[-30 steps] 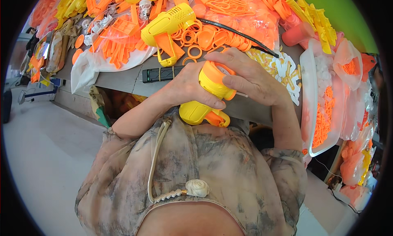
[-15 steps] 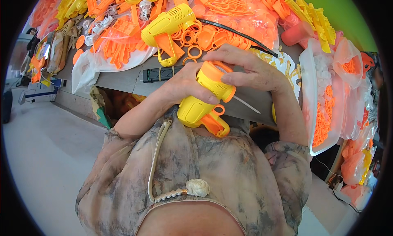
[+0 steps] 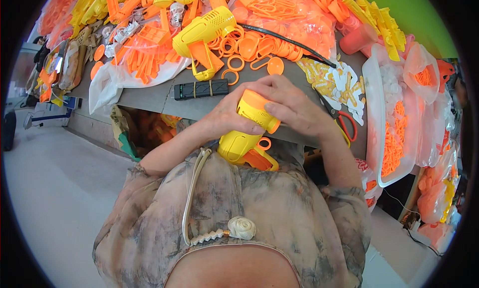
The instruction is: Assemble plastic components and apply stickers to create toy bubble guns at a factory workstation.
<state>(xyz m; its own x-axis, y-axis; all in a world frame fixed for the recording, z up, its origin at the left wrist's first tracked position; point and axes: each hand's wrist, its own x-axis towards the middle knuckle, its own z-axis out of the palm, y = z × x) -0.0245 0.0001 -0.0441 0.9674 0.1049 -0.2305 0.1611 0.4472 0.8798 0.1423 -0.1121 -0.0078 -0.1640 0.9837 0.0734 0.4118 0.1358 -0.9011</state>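
Observation:
A yellow toy hair dryer [image 3: 235, 145] with orange parts is tilted close against my chest. My left hand [image 3: 227, 113] is wrapped round its body, thumb across the vented section. Over the orange end cap [image 3: 256, 99] curl the fingers of my right hand [image 3: 297, 108], pressing on its far rim and side. The orange-lined handle [image 3: 260, 159] points down toward my shirt, with a small orange ring [image 3: 264, 143] beside it. A second yellow toy hair dryer [image 3: 203, 32] lies on the table beyond my hands.
Orange rings [image 3: 235, 63] and other plastic parts are heaped at the back. A rubber-banded black block [image 3: 201, 89] lies at left. To the right are scissors [image 3: 348, 127], white pieces [image 3: 344, 91] and a clear bin [image 3: 381, 170] with orange parts. A black cord [image 3: 287, 40] crosses the heap.
My right hand has moved slightly down, its fingers closing more over the orange end. The thin pale strip below that hand is out of sight. The scissors have come into view.

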